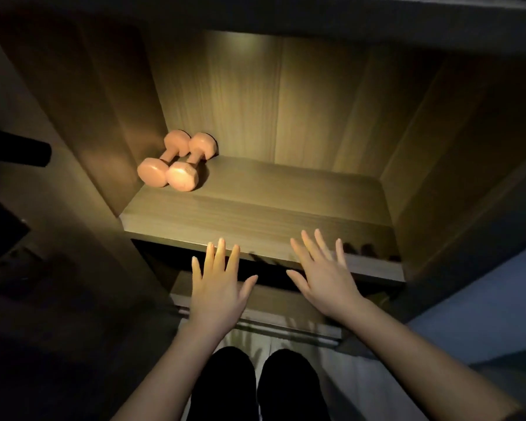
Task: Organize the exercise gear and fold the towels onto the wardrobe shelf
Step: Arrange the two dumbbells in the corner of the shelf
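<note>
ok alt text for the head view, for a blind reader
The left hand and right hand, both open, hover at the front edge of a lit wardrobe shelf. Two pink dumbbells lie side by side at its back left.

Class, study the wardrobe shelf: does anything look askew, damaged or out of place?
Nothing stands out. The two pink dumbbells lie side by side in the back left corner of the shelf. Left hand and right hand hold nothing.

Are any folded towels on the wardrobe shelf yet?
No, the shelf holds only two pink dumbbells in its back left corner, and both open hands, left hand and right hand, hold nothing.
</note>
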